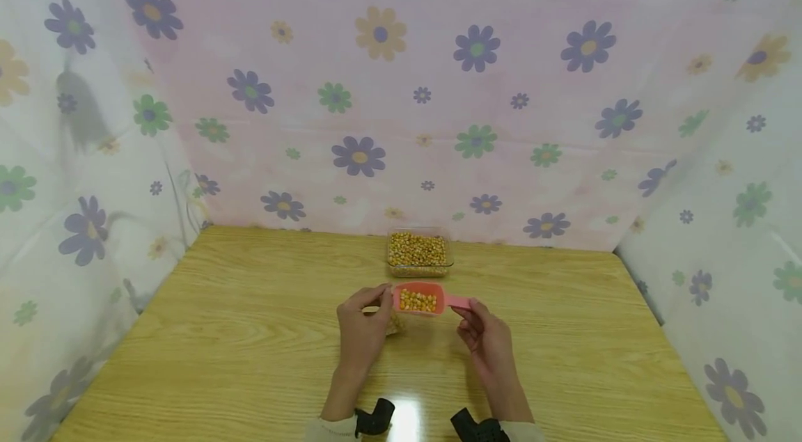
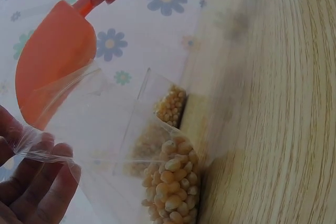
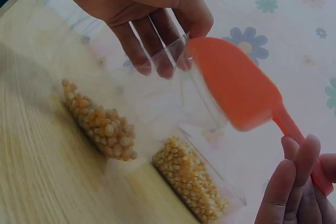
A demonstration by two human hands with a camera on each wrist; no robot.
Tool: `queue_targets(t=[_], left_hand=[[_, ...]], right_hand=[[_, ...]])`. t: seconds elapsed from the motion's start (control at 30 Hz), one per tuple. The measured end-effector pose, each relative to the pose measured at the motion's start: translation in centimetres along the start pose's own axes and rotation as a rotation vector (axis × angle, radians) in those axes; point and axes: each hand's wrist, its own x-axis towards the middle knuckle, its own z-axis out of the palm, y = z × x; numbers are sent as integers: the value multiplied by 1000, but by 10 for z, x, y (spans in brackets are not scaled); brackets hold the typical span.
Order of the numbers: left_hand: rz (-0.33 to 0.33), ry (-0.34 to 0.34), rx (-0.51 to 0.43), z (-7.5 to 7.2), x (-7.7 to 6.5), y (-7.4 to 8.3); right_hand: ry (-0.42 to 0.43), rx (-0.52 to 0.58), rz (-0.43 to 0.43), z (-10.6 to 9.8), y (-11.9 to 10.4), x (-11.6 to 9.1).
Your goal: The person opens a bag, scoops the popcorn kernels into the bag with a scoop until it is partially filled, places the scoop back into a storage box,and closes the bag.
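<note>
My right hand (image 1: pixel 491 341) grips the handle of a pink-orange scoop (image 1: pixel 445 301), which carries corn kernels (image 1: pixel 418 300). Between the thumb and fingers of my left hand (image 1: pixel 363 327), the edge of a clear plastic bag (image 2: pixel 100 114) is pinched. The scoop's front end lies at the bag's mouth, close to the left fingertips, as the right wrist view shows. Kernels (image 2: pixel 173 182) fill the bottom of the bag, which stands on the table. Behind the scoop, a clear rectangular container (image 1: pixel 420 272) holds many more kernels.
The wood-grain table (image 1: pixel 250 317) extends to both sides of the hands. Flowered cloth (image 1: pixel 426 115) hangs behind it and along the left and right sides. Black wrist mounts (image 1: pixel 376 417) show near the front edge.
</note>
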Motion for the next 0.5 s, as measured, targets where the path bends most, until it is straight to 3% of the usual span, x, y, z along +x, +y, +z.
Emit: queue_targets(t=[0.1, 0.3, 0.5], left_hand=[[4, -1, 7, 3, 1, -4], [-23, -3, 10, 9, 2, -27], [17, -16, -3, 8, 0, -35]], right_hand=[[17, -35, -45, 0, -4, -1], [66, -63, -104, 4, -11, -8], [116, -173, -171, 10, -16, -13]])
